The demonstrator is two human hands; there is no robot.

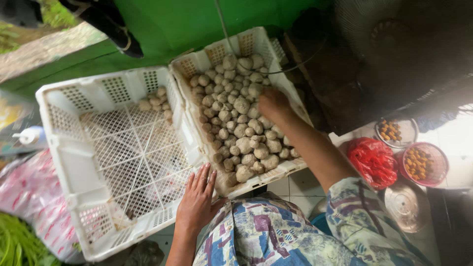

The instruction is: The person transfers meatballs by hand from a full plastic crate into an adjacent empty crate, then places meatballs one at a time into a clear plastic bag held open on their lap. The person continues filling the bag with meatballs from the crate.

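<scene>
In the right-hand white crate (290,96), heaped with pale round balls (240,130), the right hand (272,104) curls its fingers down among them. The left hand (197,201) lies flat, fingers slightly spread, on the rim of the nearly empty crate (69,162) beside it.

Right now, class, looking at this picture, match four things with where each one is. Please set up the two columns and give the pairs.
1. right hand
2. left hand
3. red bag
4. spray bottle

A. at the far left edge
B. on the near rim of the nearly empty crate
C. beside the bowls of orange pieces
D. among the pale balls in the full crate

1-D, 2-B, 3-C, 4-A
</scene>
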